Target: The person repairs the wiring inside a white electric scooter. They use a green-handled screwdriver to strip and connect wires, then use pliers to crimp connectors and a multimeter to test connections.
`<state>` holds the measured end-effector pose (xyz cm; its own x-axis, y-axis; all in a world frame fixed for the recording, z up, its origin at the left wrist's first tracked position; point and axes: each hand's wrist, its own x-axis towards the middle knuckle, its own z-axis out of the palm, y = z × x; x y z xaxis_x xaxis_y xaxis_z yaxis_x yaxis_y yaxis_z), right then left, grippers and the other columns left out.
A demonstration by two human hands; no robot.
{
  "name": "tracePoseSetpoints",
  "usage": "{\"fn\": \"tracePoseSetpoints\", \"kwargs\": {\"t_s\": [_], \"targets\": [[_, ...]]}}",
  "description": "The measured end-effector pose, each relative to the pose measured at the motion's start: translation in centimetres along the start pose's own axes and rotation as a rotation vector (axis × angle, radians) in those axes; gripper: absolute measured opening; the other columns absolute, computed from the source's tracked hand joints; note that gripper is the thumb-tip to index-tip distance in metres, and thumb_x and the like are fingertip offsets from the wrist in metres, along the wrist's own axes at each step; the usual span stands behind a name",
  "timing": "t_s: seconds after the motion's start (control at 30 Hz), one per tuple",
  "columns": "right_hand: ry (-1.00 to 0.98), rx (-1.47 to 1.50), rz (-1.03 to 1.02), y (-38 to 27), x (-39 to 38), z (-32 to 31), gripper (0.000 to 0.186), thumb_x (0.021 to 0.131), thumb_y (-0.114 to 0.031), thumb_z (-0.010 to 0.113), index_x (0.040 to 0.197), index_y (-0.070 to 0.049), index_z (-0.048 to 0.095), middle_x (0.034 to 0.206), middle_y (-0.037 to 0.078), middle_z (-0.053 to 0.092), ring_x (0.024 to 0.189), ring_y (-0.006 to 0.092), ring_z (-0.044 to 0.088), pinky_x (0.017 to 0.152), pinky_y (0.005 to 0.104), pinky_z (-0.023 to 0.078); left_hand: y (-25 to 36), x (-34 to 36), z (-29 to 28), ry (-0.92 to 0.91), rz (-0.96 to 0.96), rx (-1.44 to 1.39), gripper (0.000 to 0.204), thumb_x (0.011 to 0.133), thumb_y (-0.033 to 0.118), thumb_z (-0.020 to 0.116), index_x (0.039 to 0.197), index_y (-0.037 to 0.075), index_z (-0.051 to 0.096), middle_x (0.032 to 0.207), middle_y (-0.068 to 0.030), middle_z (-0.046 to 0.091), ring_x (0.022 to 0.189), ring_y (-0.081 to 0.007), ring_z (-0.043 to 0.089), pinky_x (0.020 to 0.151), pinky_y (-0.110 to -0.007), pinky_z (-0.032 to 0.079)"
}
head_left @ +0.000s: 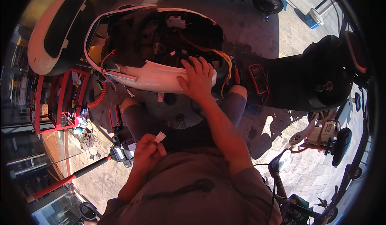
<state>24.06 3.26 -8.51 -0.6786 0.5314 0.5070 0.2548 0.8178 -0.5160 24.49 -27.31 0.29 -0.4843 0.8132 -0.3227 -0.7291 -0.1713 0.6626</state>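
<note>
Low in front of my torso, my left hand (149, 148) pinches a small white plastic connector (160, 137) between thumb and fingertips. My right hand (198, 79) lies with fingers spread on the white side panel (161, 75) of an opened scooter body, its fingertips at the panel's upper edge. Inside the dark cavity, a white fitting (176, 21) sits at the far side. Orange wires (219, 52) run out over the right end of the body. A thin red wire (105, 60) hangs over the left end.
A red-and-black multimeter (258, 79) rests right of the body, on the scooter's dark footboard area. At left stand a red rack (60, 100) and a large white-and-black shell (56, 34). A red coiled hose (98, 98) hangs nearby. A blue-and-white bucket (313, 19) stands far right.
</note>
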Motion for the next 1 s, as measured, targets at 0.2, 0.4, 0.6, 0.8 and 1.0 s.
{"fn": "tracePoseSetpoints", "kwargs": {"t_s": [0.2,0.4,0.6,0.8,1.0], "targets": [[-0.003,-0.073,0.056,-0.2,0.6,-1.2,0.06,0.081,-0.033,0.074,0.136,-0.014,0.059,0.143,0.014,0.049,0.14,0.0393,0.036,0.117,0.0564,0.022,0.0,-0.9,0.3,-0.1,-0.074,0.046,0.018,0.101,0.016,0.059,0.118,0.009,0.056,0.096,-0.0126,0.071,0.084,-0.0113,0.061,0.073,-0.025,0.043],[-0.13,-0.054,-0.049,-3.3,1.3,0.4,0.066,0.08,-0.039,0.076,0.14,-0.02,0.057,0.149,0.01,0.046,0.144,0.0363,0.032,0.117,0.0565,0.019,-0.4,-1.1,2.3,-0.121,-0.175,0.185,0.014,0.104,0.01,0.052,0.118,0.008,0.054,0.098,-0.0092,0.071,0.09,-0.0116,0.063,0.08,-0.026,0.046],[-0.153,-0.097,-0.071,-3.1,1.5,0.7,0.069,0.081,-0.047,0.073,0.143,-0.023,0.054,0.151,0.008,0.045,0.144,0.035,0.032,0.117,0.0557,0.017,-0.4,-0.4,3.4,-0.132,-0.133,0.222,0.015,0.103,0.009,0.052,0.118,0.007,0.055,0.098,-0.0086,0.07,0.096,-0.0135,0.064,0.09,-0.03,0.047],[-0.136,-0.103,-0.083,-3.1,1.5,0.8,0.067,0.083,-0.046,0.071,0.143,-0.021,0.054,0.15,0.008,0.046,0.144,0.0364,0.032,0.116,0.0569,0.017,-0.6,-1.5,3.9,-0.079,-0.091,0.224,0.015,0.103,0.01,0.053,0.118,0.006,0.054,0.098,-0.0083,0.071,0.097,-0.0142,0.064,0.09,-0.029,0.047],[-0.115,-0.11,-0.095,-2.7,1.4,0.9,0.068,0.083,-0.044,0.071,0.143,-0.018,0.054,0.149,0.009,0.047,0.144,0.0369,0.032,0.116,0.0573,0.018,-0.6,-2.0,3.6,-0.059,-0.035,0.209,0.015,0.103,0.01,0.053,0.118,0.007,0.055,0.097,-0.0084,0.07,0.095,-0.0137,0.064,0.085,-0.028,0.046]]}}
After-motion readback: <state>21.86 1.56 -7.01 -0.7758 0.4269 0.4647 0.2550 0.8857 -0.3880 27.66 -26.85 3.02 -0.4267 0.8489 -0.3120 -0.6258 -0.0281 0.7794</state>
